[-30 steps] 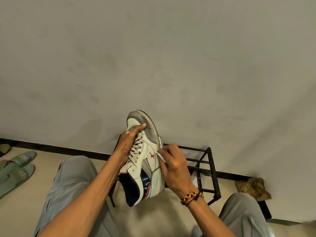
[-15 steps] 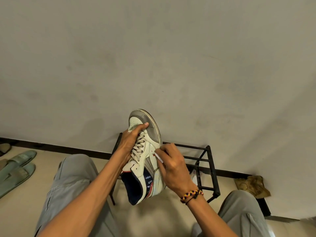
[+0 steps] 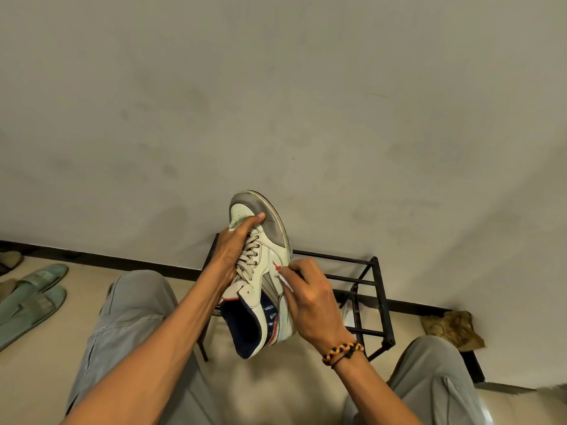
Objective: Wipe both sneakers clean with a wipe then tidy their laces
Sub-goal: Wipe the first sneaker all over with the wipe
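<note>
A white sneaker (image 3: 264, 271) with a grey toe cap, a red logo and a dark blue lining is held up in front of the wall, toe pointing up. My left hand (image 3: 233, 253) grips it from the left, thumb lying across the toe box beside the beige laces (image 3: 249, 261). My right hand (image 3: 310, 299) pinches a small white wipe (image 3: 285, 283) and presses it on the sneaker's right side, just below the red logo. Most of the wipe is hidden inside my fingers. No second sneaker is in view.
A black metal shoe rack (image 3: 365, 299) stands against the wall behind the sneaker. Green slippers (image 3: 30, 299) lie on the floor at the left. A crumpled brown cloth (image 3: 454, 328) sits by the wall at the right. My grey-trousered knees (image 3: 129, 326) flank the tiled floor below.
My right hand has slid the wipe up the sneaker's side toward the red logo. The sneaker has been lifted slightly; my left hand keeps the same grip.
</note>
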